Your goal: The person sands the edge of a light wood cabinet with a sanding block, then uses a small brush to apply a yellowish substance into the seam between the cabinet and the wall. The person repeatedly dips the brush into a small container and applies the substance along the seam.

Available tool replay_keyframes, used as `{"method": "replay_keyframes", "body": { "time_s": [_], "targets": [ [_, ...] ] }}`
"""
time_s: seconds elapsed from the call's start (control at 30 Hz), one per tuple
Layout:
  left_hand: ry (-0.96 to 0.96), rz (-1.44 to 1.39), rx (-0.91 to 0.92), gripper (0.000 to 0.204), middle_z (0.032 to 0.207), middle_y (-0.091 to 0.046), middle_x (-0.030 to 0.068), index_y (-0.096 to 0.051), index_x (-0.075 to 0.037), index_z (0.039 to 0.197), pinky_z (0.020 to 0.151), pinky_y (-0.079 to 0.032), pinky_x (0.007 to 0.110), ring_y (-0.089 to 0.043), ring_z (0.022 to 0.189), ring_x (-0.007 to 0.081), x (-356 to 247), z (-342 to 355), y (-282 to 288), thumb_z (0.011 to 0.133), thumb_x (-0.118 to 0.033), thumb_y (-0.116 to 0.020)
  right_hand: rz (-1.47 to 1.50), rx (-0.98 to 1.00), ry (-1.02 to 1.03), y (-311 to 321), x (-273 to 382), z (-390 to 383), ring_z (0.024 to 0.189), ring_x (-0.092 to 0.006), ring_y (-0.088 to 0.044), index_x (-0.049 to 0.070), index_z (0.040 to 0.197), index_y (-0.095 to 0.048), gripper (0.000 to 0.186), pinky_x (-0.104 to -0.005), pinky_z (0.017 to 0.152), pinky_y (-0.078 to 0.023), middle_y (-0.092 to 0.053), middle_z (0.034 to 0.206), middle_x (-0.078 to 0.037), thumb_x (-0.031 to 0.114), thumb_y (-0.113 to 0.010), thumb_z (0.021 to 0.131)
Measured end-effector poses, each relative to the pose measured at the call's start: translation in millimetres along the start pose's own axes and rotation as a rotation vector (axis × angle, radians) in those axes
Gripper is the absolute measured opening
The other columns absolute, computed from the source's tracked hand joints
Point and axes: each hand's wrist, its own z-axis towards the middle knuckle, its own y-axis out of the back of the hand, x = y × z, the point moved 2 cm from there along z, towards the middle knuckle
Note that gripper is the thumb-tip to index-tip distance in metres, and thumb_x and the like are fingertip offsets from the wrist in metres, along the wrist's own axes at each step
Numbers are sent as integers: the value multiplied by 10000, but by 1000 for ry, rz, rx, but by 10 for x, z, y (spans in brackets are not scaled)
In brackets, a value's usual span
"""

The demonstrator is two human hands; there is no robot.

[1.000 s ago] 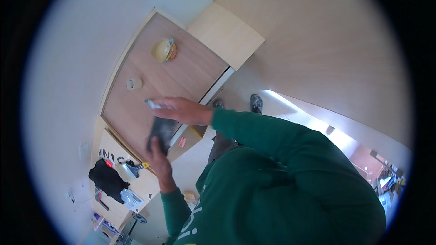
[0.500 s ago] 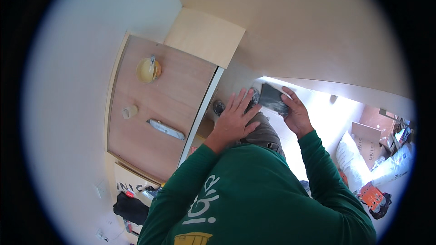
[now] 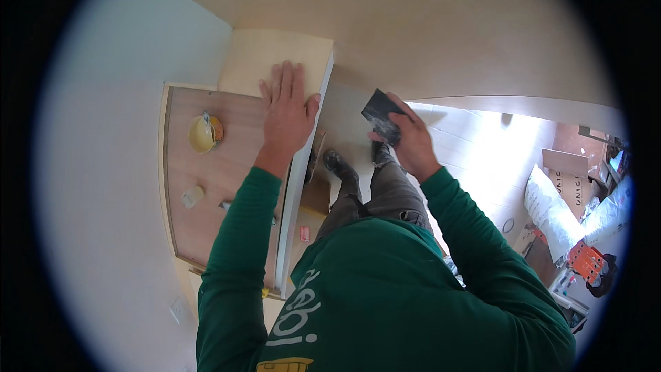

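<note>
My left hand (image 3: 287, 117) lies flat with fingers apart on a pale wooden block (image 3: 241, 55) at the far end of the cabinet. In my right hand (image 3: 415, 139) is a dark rectangular piece of sandpaper (image 3: 380, 109), dusted white on its lower part. It is held up in front of my legs, to the right of the cabinet edge. On the brown cabinet surface (image 3: 237, 124) stand a small yellow tub (image 3: 202, 136) with a tool in it and a short whitish cylinder (image 3: 193, 197). A utility knife (image 3: 225, 204) there is mostly hidden behind my left forearm.
A large beige panel (image 3: 447, 34) spans the far side. White sacks (image 3: 551, 207), a cardboard box (image 3: 571, 189) and an orange perforated piece (image 3: 587, 262) lie at the right. A pale wall (image 3: 103, 165) borders the cabinet's left side.
My left hand has moved from beside the sandpaper, left and away, onto the wooden block. The right hand has shifted left with the sandpaper, now tilted. The view has shifted too.
</note>
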Motion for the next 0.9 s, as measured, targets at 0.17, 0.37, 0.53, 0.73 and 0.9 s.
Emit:
{"method": "replay_keyframes", "body": {
  "time_s": [0.17,0.37,0.53,0.73,0.9],
  "targets": [
    [-103,86,66,621,1717,-285,235,-369,-79,1647,1267,-148,685,-223,1585,492,-72,447,-6,1105,-348,-507,-780,68,439,-342,-250,128,1402,-380,-557,22,1634,-365,597,-442,1134,-486,-506,1579,-229,58,-496,1052],
    [-301,162,188,630,1699,-337,222,-424,-83,1618,1276,-217,628,-300,1570,449,-138,368,-91,1026,-197,-604,-1004,49,544,-293,-416,135,1446,-446,-502,5,1625,-355,636,-430,1202,-391,-496,1563,-300,59,-523,1014],
    [-382,-50,124,614,1644,-431,216,-435,-43,1601,1282,-264,576,-383,1535,404,-23,59,60,1030,-190,-603,-990,-53,495,-114,-380,131,1395,-484,-524,11,1608,-380,652,-476,1180,-423,-516,1522,-332,78,-543,981],
    [-274,-154,224,559,1554,-543,182,-545,-95,1539,1282,-274,571,-453,1484,388,-352,530,-227,1044,-351,-591,-912,-167,414,-25,-250,208,1386,-475,-543,6,1619,-368,665,-475,1151,-452,-529,1515,-329,29,-517,972],
    [-251,-167,-140,636,1617,-458,202,-498,-100,1578,1288,-213,619,-347,1538,457,-262,173,118,1020,-360,-658,-1155,-65,743,-156,-118,236,1508,-432,-421,8,1627,-360,720,-459,1204,-418,-428,1625,-266,-3,-546,931]
  ]
}}
